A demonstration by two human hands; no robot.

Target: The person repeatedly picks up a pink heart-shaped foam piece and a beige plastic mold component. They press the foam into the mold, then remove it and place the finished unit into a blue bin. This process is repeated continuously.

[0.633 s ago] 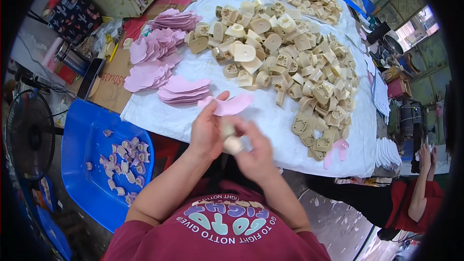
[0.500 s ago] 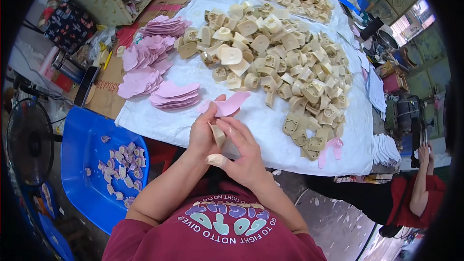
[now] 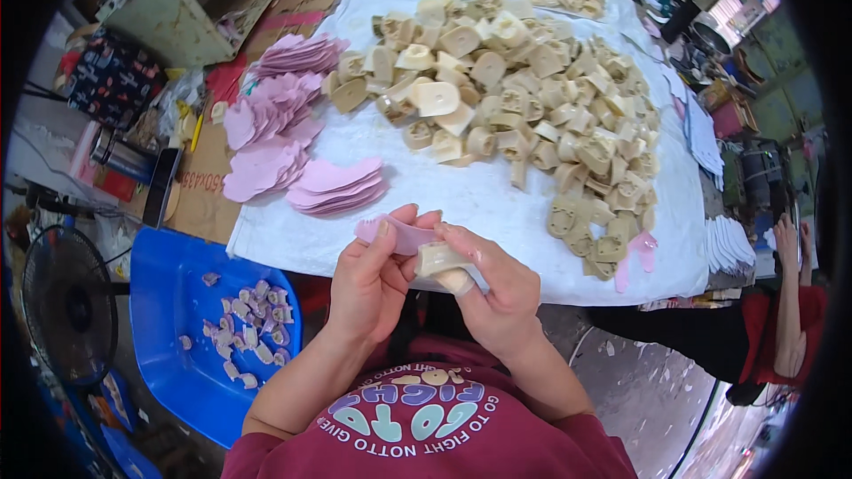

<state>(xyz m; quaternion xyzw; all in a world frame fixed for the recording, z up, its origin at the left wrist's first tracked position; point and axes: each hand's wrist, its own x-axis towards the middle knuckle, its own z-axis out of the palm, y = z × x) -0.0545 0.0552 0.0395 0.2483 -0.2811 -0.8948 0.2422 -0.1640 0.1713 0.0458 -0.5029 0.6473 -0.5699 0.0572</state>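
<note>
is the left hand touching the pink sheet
Touching: in the head view the left hand pinches the pink sheet between thumb and fingertips, no gap showing.

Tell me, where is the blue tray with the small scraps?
In the head view the blue tray sits low on the person's left, beside the black fan and below the white table cover's edge.

Head-worn fisheye, looking steeply down, close over hands (image 3: 435,288), worktable (image 3: 497,191) beyond
</note>
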